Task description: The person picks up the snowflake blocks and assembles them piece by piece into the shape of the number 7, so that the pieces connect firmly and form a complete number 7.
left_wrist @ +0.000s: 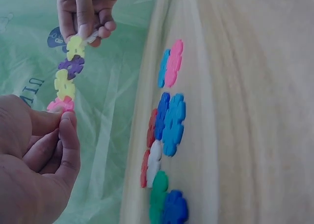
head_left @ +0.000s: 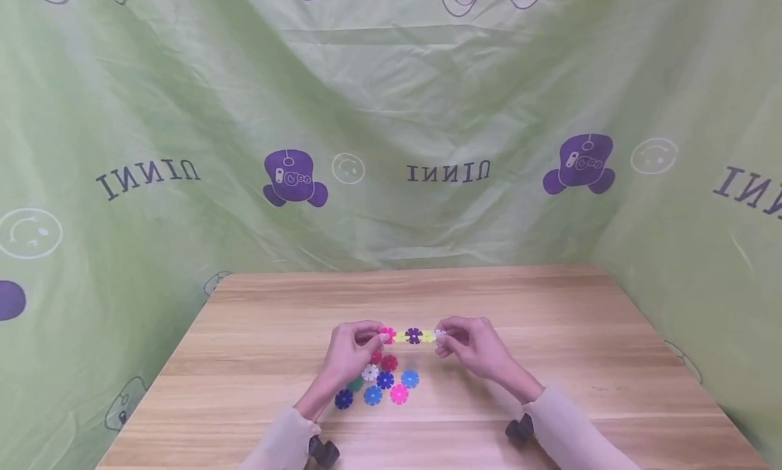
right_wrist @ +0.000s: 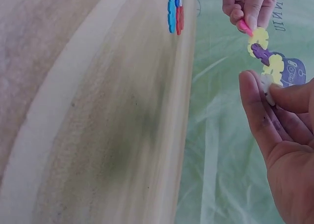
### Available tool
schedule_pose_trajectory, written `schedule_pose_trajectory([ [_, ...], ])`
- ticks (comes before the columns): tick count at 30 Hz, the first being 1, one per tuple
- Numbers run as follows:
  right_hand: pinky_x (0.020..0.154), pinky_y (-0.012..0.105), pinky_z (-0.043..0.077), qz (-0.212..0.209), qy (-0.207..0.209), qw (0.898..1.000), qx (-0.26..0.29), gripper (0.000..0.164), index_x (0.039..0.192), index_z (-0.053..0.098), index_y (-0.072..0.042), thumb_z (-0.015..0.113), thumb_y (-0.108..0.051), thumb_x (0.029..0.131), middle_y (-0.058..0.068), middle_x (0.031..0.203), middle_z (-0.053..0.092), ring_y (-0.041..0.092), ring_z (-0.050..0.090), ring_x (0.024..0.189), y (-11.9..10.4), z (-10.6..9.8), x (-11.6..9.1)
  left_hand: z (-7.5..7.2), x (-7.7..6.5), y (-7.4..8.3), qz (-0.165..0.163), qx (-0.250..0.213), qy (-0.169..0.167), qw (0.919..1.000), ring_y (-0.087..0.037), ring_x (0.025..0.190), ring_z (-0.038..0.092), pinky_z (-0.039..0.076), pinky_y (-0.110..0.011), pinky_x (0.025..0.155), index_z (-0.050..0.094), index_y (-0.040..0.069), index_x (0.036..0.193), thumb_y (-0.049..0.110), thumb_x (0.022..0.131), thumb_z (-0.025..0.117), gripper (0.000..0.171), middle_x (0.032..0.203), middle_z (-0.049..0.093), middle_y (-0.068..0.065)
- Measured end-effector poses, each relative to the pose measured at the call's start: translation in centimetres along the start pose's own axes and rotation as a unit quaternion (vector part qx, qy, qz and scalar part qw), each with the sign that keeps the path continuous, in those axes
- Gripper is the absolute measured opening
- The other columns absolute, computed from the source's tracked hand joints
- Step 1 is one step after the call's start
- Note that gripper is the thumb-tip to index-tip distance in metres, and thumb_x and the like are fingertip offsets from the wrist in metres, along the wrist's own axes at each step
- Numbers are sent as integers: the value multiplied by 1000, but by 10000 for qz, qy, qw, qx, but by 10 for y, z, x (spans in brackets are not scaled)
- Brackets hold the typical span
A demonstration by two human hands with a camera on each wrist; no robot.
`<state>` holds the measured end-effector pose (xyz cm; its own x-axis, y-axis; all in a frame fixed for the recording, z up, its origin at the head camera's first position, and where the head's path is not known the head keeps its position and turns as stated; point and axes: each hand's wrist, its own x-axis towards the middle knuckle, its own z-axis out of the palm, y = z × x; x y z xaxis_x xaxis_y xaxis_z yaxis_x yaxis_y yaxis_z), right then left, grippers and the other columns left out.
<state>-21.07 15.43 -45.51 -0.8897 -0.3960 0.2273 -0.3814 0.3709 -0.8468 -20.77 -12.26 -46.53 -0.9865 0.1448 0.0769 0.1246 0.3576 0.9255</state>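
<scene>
A short chain of interlocking plastic snowflake discs is held up above the table between both hands. Its purple disc (head_left: 413,336) is in the middle, with a yellow disc (left_wrist: 64,84) on either side. My left hand (head_left: 352,351) pinches the pink disc (left_wrist: 62,104) at one end between thumb and fingers. At the other end, my right hand (head_left: 476,348) pinches the white disc (right_wrist: 268,89), which its fingertips partly cover. The discs are linked edge to edge in a nearly straight line.
Loose discs lie on the wooden table (head_left: 244,361) below and near the left hand: a pink one (head_left: 399,394), light blue ones (head_left: 373,395), dark blue ones (head_left: 344,399), red ones (head_left: 389,363), a white one (head_left: 370,372) and a green one (left_wrist: 158,197). A green printed cloth (head_left: 379,103) hangs behind.
</scene>
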Motion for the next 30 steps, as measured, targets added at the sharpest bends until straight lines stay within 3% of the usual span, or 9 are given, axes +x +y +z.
schedule_pose_trajectory([
  [6,75,20,64,-78,-1,9999,-74,21,118,70,8,66,-4,100,21,96,79,15,78,78,-1,0,1,5,0,-7,-7,11,175,9998,-27,92,79,65,-30,79,79,11,110,21,96,77,17,102,83,-11],
  [9,74,21,64,-107,-14,9999,-79,22,118,70,8,66,-4,100,23,97,78,15,78,78,-1,0,2,6,-1,-8,-45,-95,238,9997,-28,91,79,65,-33,77,79,11,110,21,95,77,18,102,83,-11],
  [16,75,22,64,-26,-40,10000,-17,22,119,69,8,66,-3,100,26,99,77,17,78,79,-3,0,2,9,-3,-11,-220,-483,290,9982,-27,82,77,55,-23,56,78,8,111,19,95,77,20,101,82,-14],
  [24,74,20,64,-58,-69,9999,-63,20,117,70,7,66,-4,100,24,97,78,14,78,77,-3,2,4,14,-5,-17,-246,-612,407,9970,-23,79,75,61,-27,69,78,5,109,17,95,77,18,92,82,-15],
  [30,75,21,64,53,-106,9999,-38,20,117,70,7,66,-3,100,19,95,79,17,78,78,-3,4,3,14,-7,-19,-273,-727,453,9960,-22,78,74,62,-28,70,78,3,110,17,95,76,20,91,80,-18],
])
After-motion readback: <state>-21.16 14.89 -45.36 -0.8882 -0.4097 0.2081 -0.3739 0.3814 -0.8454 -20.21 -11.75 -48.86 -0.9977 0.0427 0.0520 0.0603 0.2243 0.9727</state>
